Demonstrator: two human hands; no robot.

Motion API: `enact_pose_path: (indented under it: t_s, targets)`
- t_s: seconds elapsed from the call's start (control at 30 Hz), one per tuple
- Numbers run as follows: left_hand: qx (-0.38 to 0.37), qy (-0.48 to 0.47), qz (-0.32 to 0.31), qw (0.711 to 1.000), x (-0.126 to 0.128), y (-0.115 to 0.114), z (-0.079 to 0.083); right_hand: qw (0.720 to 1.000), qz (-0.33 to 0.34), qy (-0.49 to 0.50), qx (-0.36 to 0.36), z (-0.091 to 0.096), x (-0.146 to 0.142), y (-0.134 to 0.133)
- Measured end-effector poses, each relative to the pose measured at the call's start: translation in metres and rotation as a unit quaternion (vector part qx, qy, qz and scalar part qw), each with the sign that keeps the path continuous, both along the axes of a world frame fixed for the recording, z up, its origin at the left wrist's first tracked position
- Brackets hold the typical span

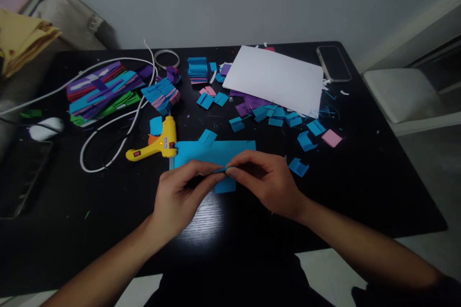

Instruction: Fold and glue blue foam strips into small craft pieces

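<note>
My left hand (183,192) and my right hand (264,180) meet over the near middle of a black table (378,187). Both pinch a small folded piece of blue paper (225,183), its thin edge caught between the fingertips. Just behind the hands lies a larger blue sheet (212,152) with another folded blue piece (208,137) on its far edge. A yellow glue gun (158,145) lies on the table left of that sheet, close to my left hand.
Several folded blue and pink pieces (284,117) are scattered mid-table. A white sheet (275,79) and a phone (333,63) lie at the back right. Stacks of coloured paper strips (103,91), white cables (118,139) and a tape roll (166,57) fill the left. A white chair (399,93) stands right.
</note>
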State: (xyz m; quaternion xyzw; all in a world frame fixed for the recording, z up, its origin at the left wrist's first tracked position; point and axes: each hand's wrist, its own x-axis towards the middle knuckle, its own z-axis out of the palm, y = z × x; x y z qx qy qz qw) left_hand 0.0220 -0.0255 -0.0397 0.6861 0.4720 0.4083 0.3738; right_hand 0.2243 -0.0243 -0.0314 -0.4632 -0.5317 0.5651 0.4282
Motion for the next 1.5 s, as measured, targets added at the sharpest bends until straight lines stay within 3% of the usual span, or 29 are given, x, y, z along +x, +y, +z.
enact_pose_path:
  t_s: [0.3, 0.53, 0.8, 1.2, 1.5]
  targets:
    - [-0.007, 0.001, 0.0, 1.0, 0.002, 0.0, 0.007, 0.999, -0.004, -0.017, 0.049, 0.0, -0.002, -0.002]
    - [0.038, 0.02, -0.002, 0.999, 0.003, 0.001, 0.007, 0.997, -0.015, -0.012, 0.074, -0.004, -0.003, -0.003]
    - [0.058, 0.015, 0.0, 0.998, 0.001, 0.0, 0.004, 0.999, -0.019, 0.027, 0.008, -0.006, -0.003, -0.002]
    - [0.041, 0.001, 0.014, 0.999, 0.003, 0.0, 0.003, 0.999, -0.021, 0.024, 0.027, -0.009, -0.005, -0.003]
    - [0.044, 0.02, -0.016, 0.999, 0.002, 0.001, 0.005, 0.987, -0.015, -0.044, 0.156, -0.01, -0.003, -0.003]
